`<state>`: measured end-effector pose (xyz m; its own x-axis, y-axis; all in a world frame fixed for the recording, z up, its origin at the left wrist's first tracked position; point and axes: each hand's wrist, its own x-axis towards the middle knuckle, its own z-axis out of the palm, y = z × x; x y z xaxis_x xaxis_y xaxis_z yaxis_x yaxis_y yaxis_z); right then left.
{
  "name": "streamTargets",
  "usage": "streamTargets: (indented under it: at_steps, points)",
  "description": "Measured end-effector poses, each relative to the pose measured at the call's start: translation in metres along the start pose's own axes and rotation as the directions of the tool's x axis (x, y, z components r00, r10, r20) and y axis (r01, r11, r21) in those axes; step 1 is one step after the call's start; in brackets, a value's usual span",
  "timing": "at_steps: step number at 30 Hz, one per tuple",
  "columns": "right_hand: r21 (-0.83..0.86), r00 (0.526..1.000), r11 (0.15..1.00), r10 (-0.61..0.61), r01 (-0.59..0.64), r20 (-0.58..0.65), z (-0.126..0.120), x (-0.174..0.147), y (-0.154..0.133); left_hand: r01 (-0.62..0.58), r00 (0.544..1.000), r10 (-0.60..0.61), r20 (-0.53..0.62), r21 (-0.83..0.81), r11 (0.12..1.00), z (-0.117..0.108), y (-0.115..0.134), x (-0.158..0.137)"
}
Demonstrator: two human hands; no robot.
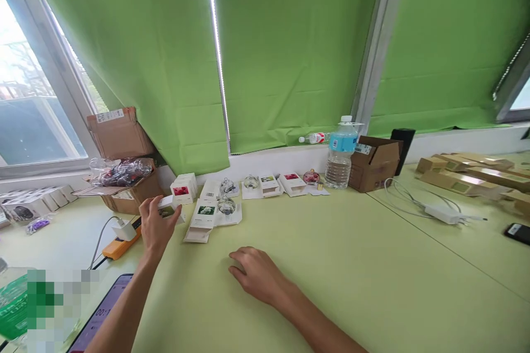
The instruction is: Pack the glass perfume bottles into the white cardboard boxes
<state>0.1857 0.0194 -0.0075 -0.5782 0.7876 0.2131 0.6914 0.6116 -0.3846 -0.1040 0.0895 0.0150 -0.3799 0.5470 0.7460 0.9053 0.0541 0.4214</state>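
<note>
My left hand is closed around a small white box with a picture on its face, at the left of the table. Just beyond it stands a stack of white cartons with a red flower picture. On the bare tabletop rests my right hand, its fingers slightly apart and nothing in them. Ahead of both hands lies an opened white box with a white flower picture, beside a round clear glass bottle. Farther back is a red glass bottle near another opened box.
A cardboard box of plastic-wrapped items stands at the left, near an orange power strip and a phone. At the back are a large water bottle and a brown carton. A white adapter lies right.
</note>
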Motion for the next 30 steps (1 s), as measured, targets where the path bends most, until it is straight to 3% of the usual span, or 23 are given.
streamTargets:
  at_steps: [6,13,23,30]
  points:
    - [-0.009,0.999,1.000,-0.018,0.017,-0.041,0.006,0.000,0.005,-0.077,0.986,0.070,0.152,0.043,0.996,0.053,-0.024,0.018]
    - [-0.018,0.998,0.999,-0.030,0.029,-0.048,0.014,0.003,0.008,-0.126,0.984,0.123,0.125,0.014,0.992,0.090,-0.033,0.028]
    - [-0.042,0.998,0.998,-0.056,0.055,-0.014,0.019,0.004,0.008,-0.239,0.971,0.239,-0.010,-0.023,0.971,0.115,-0.037,0.027]
    - [-0.048,0.995,0.994,-0.099,0.100,0.017,0.017,0.002,0.000,-0.304,0.953,0.304,0.006,0.010,0.953,0.122,-0.047,0.032]
